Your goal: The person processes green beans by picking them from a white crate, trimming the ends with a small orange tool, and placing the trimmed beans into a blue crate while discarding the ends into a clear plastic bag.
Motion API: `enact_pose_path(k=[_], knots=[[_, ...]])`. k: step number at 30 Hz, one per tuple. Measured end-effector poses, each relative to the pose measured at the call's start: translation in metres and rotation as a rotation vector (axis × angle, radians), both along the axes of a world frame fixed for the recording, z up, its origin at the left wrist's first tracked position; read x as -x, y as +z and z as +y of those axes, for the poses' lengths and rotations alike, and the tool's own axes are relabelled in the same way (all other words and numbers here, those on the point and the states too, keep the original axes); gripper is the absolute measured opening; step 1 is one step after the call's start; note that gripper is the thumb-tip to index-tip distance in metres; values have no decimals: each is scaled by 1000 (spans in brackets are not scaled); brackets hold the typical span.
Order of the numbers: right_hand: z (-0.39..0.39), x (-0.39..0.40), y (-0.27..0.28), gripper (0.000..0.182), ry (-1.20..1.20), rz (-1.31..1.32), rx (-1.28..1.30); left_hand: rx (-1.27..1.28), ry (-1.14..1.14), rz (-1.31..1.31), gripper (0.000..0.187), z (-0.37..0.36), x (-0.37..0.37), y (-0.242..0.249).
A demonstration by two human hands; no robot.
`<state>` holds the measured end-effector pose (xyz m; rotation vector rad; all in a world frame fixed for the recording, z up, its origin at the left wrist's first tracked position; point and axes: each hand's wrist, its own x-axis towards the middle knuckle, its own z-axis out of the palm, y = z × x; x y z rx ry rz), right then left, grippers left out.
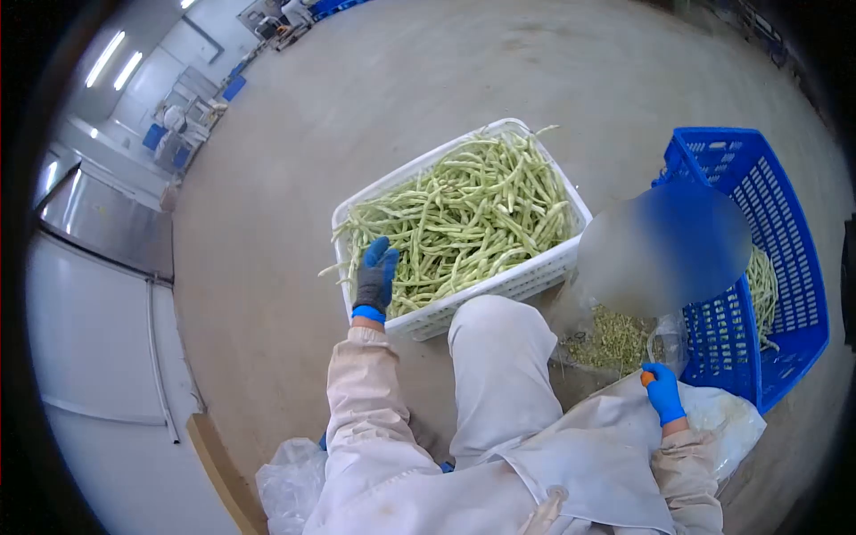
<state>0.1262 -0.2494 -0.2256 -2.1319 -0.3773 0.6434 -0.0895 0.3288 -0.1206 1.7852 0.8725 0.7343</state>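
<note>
My left hand (375, 278), in a blue and grey glove, reaches into a white crate (499, 287) heaped with long green beans (473, 214) and rests on them at the crate's near left corner. Whether it grips any bean I cannot tell. My right hand (663, 390), in a blue glove, rests near my right knee with its fingers closed around a small orange-handled object (647, 378). Just beyond it lies a pile of cut bean ends (613, 341) in a clear plastic bag.
A blue crate (785, 267) with a few beans (762, 283) stands at the right. A blurred patch covers part of it. I sit in pale work clothes on a concrete floor (294, 160). A steel counter (107, 223) and distant equipment are at left.
</note>
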Motion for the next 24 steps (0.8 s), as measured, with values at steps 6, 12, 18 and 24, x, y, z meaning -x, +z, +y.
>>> enact_pose_path(k=[6, 12, 18, 24], knots=[[-13, -7, -32, 20, -53, -16, 12, -593, 55, 851, 101, 30, -64, -18], [-11, -3, -28, 17, -139, 53, 37, -694, -144, 1215, 111, 79, -128, -18], [-8, 0, -46, 16, -165, 149, 68, -730, -268, 1346, 110, 124, -157, -30], [2, 0, -54, 19, -168, 156, 85, -887, -313, 1283, 75, 115, -146, -44]])
